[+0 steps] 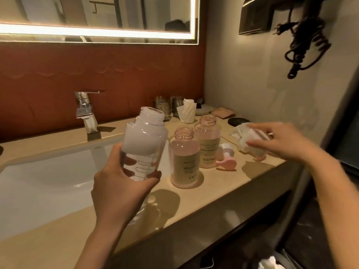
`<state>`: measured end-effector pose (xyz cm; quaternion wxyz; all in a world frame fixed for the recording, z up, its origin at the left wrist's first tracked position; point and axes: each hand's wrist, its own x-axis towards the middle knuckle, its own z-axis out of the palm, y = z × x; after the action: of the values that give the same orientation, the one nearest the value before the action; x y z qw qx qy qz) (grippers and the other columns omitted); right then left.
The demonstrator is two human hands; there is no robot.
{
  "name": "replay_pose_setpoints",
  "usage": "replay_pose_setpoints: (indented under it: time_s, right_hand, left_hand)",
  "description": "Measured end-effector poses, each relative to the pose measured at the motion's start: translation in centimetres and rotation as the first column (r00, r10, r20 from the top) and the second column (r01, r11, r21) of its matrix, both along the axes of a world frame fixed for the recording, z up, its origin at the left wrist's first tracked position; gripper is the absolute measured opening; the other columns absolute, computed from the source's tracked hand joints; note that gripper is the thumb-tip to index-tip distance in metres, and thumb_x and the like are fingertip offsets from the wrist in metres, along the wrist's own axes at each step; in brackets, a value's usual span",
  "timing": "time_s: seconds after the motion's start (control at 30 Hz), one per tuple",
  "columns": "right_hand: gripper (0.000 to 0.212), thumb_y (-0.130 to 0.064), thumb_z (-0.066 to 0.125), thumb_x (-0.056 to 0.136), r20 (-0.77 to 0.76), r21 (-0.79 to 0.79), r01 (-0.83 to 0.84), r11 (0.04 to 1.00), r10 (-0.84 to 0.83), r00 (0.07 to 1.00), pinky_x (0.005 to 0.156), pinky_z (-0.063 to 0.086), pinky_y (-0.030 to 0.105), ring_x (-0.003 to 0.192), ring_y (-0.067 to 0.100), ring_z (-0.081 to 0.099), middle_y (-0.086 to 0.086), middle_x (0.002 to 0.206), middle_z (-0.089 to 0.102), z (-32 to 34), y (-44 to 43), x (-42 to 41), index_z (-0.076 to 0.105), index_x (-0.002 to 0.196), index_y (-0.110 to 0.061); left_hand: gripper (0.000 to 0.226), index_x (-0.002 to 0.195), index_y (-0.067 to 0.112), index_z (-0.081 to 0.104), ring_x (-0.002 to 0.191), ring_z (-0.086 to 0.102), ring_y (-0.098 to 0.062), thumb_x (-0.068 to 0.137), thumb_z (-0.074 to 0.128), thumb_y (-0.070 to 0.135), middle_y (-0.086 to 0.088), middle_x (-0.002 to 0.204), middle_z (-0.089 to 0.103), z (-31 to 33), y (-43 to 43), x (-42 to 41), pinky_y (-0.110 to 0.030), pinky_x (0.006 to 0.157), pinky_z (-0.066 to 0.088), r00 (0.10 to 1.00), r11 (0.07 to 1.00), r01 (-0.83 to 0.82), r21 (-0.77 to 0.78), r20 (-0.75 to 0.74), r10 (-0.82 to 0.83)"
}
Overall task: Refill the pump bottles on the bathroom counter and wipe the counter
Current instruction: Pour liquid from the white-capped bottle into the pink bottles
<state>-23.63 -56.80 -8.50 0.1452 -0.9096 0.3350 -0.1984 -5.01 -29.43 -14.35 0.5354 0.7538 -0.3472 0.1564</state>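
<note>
Left-hand fingers (149,179) grip clear bottle (143,140), right-hand fingers (258,143) pinch crumpled tissue (242,133) past two uncapped pink bottles (185,162)

"YAPING" on rear pink bottle (208,146) label; front bottle (185,164): partial "YA".

a mirror (97,12) edged with a glowing light strip (97,33) hangs above a red-brown wall panel (97,70). below, a chrome faucet (85,111) stands behind a white sink (48,181) set in the beige counter (213,191). on the pale side wall (242,74) at right, a dark holder (254,18) carries a coiled black cord (303,47).
</note>
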Motion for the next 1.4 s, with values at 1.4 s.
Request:
replay_pose_setpoints:
  time_s: [1.4]
  right_hand:
    - [0.115,-0.048,0.082,0.062,0.601,0.185,-0.301,0.935,0.135,0.788,0.104,0.039,0.049,0.137,0.019,0.029,-0.006,0.154,0.021,-9.2,11.4,11.6,-0.002,0.141,-0.052]
  left_hand:
    - [0.08,0.129,0.024,0.046,0.091,0.055,-0.024,0.059,0.086,0.029,-0.003,0.108,0.059,1.1,-0.8,2.9,-0.023,0.061,0.043,0.99,0.984,-0.104,0.144,0.112,0.088]
